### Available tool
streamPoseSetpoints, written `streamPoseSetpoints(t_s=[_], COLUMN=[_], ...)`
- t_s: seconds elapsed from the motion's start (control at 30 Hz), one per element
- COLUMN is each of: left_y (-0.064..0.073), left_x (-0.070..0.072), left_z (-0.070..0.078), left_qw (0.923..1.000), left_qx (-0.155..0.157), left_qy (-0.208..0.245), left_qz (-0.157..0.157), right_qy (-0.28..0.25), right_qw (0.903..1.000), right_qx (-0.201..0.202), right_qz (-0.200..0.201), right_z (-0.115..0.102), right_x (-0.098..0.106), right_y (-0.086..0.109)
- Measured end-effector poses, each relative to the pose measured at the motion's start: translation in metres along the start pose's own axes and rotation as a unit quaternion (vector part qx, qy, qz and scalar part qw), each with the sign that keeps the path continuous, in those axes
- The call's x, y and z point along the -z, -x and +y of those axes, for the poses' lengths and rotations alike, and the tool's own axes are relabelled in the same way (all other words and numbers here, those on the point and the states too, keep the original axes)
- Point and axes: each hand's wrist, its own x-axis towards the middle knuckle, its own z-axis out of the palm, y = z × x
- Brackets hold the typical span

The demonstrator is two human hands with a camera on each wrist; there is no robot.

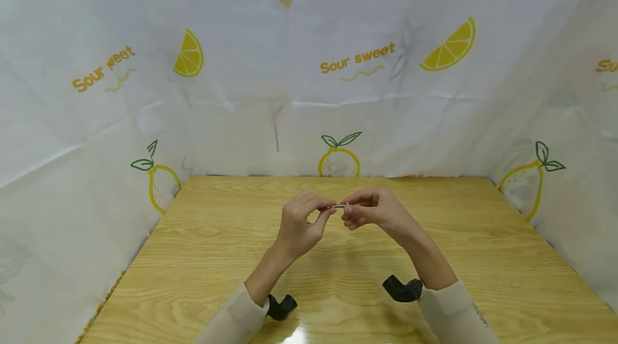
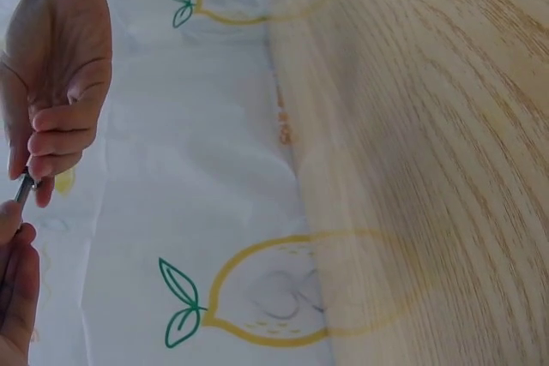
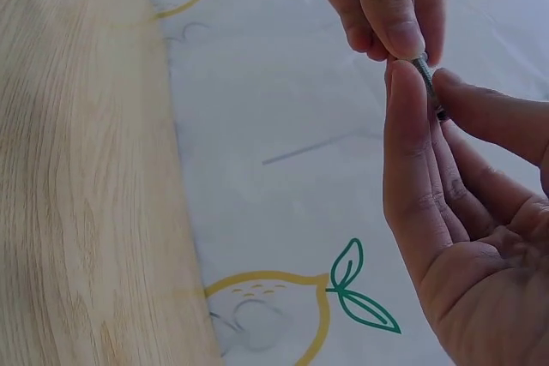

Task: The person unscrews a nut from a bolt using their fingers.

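A thin, short silver bolt [image 1: 340,206] is held level between both hands above the table; its shaft looks threaded in the right wrist view. My left hand [image 1: 301,223] pinches one end between thumb and forefinger. At the other end, the thumb and fingers of my right hand [image 1: 379,210] pinch the bolt [image 3: 426,79]. Fingertips cover both ends, so whether a nut sits on it cannot be told. In the left wrist view the bolt [image 2: 25,188] spans the short gap between the two hands.
Below the hands lies a wooden table [image 1: 232,226]. A white cloth [image 1: 251,134] printed with lemons hangs behind it and along both sides. Black curved pieces [image 1: 403,288] are strapped at both wrists, beside the cream sleeves [image 1: 236,314].
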Motion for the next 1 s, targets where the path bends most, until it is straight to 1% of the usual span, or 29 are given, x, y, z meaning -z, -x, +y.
streamPoseSetpoints(t_s=[0.07, 0.13, 0.37, 0.43, 0.57, 0.7, 0.87, 1.0], left_y=[0.0, 0.0, 0.0, 0.0, 0.0006, 0.0014, 0.0017, 0.0012], left_x=[-0.0002, -0.0003, -0.0004, -0.0007, -0.0012, -0.0014, -0.0014, -0.0015], left_z=[0.0, 0.0002, 0.001, 0.0011, 0.0009, 0.0007, 0.0016, 0.0019], left_qw=[1.0, 1.0, 1.0, 1.0, 1.0, 0.9999, 0.9999, 0.9999], left_qx=[0.001, 0.002, 0.001, 0.0, 0.002, 0.006, 0.011, 0.012], left_qy=[-0.001, -0.002, -0.003, -0.002, 0.0, 0.001, 0.002, 0.0], left_qz=[0.0, 0.001, 0.007, 0.006, 0.007, 0.008, 0.007, 0.009], right_qy=[0.002, 0.005, 0.017, 0.019, 0.029, 0.034, 0.022, 0.008], right_qw=[1.0, 1.0, 0.9995, 0.9993, 0.9988, 0.9984, 0.998, 0.9977], right_qx=[-0.008, -0.008, 0.027, 0.031, 0.03, 0.019, 0.019, 0.03], right_qz=[-0.005, -0.003, 0.006, 0.012, 0.025, 0.041, 0.056, 0.059], right_z=[-0.0003, -0.0009, -0.0026, -0.0026, -0.0022, -0.0023, -0.0018, -0.0014], right_x=[0.0005, 0.0008, -0.0024, -0.0028, -0.0035, -0.0053, -0.0071, -0.0061], right_y=[0.0005, 0.0011, 0.0014, 0.0016, 0.0022, 0.0024, 0.0034, 0.0032])
